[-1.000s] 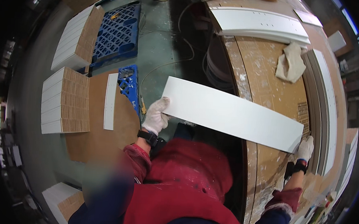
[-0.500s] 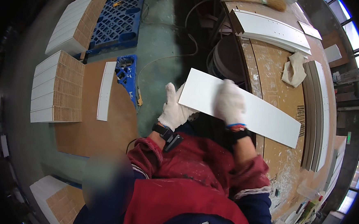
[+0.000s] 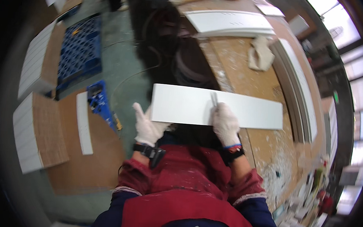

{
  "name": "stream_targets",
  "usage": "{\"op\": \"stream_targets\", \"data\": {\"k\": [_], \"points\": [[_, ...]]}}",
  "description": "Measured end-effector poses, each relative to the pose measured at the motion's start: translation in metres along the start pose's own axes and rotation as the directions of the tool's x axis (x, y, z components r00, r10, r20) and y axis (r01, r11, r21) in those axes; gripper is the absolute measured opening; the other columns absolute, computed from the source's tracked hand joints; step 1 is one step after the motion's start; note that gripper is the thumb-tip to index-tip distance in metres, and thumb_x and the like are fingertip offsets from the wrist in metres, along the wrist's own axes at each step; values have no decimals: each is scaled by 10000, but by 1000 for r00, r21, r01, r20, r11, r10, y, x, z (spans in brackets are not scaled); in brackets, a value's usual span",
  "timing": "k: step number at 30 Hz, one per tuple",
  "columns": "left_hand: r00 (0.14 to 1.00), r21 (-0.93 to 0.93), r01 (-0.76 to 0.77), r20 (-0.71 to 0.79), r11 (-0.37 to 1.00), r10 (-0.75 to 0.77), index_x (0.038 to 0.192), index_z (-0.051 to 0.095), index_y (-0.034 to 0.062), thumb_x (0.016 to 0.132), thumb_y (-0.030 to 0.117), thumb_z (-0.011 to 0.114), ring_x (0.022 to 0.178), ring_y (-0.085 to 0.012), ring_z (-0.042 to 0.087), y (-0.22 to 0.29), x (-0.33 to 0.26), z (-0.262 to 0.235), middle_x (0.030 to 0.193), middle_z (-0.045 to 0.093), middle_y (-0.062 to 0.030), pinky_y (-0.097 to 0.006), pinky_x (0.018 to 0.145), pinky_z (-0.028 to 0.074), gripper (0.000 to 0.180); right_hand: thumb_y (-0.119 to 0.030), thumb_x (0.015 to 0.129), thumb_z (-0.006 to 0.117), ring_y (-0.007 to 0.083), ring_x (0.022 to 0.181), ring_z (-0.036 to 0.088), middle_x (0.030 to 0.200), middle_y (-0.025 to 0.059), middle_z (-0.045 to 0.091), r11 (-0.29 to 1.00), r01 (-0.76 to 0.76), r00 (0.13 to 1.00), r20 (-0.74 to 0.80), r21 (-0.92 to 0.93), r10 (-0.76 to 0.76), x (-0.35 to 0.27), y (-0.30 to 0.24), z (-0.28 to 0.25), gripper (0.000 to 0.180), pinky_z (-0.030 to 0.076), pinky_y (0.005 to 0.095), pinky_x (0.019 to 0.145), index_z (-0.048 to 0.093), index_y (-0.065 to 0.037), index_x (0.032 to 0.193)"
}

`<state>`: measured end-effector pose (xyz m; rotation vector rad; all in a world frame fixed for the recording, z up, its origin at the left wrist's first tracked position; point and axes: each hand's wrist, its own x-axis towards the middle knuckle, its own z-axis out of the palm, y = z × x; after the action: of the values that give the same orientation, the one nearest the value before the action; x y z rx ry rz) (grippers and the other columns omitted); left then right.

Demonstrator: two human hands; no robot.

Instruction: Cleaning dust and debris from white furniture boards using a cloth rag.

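A long white panel (image 3: 178,105) lies crosswise in front of me, its right part over the workbench. My left hand (image 3: 149,126), in a white glove, holds it at the left end. The thumb sticks up beside the edge while the fingers go underneath, out of sight. Over the panel's middle is my right hand (image 3: 225,123), also gloved, with its fingers closed. A thin grey blade-like thing (image 3: 214,99) pokes out above these fingers, blurred; its kind is unclear.
The cardboard-covered workbench (image 3: 266,148) carries stacked white panels (image 3: 228,22), more panels (image 3: 301,87) standing along the right, and a crumpled cloth (image 3: 260,54). To the left, panel stacks (image 3: 24,133), a single strip (image 3: 84,124) and a blue pallet (image 3: 81,49) are on the floor.
The view has turned, and the panel now lies nearly level across it. My right hand has moved on the panel, and a thin grey thing now shows at its fingers. The left hand keeps its hold.
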<state>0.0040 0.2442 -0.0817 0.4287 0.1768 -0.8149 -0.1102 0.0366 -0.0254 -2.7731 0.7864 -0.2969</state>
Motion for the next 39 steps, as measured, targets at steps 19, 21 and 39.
{"op": "stream_targets", "data": {"k": [19,21,39], "points": [[926,389,-189,-236,902,296,1179,575,68,898,216,661,992,-226,639,-3,14,-23,1123,631,-83,-346,803,564,329,-170,936,398,369,843,652,881,214,653,836,-528,835,-271,-150,478,-13,283,-116,201,529,464,726,554,-44,954],[916,467,-162,-257,869,309,1152,587,51,900,244,662,950,-205,652,-1,13,-26,1075,649,-71,-322,794,563,326,-229,941,424,377,755,647,852,181,648,903,-351,936,-135,-247,326,-14,247,-90,190,534,460,680,550,-89,928],[949,582,230,-313,780,-46,1282,466,-8,915,120,584,1026,-310,627,57,30,-64,1174,598,-163,-515,815,578,406,-363,878,550,375,953,600,1004,213,629,431,-887,365,-318,168,875,-165,301,-181,389,452,419,840,582,-36,1086]]}}
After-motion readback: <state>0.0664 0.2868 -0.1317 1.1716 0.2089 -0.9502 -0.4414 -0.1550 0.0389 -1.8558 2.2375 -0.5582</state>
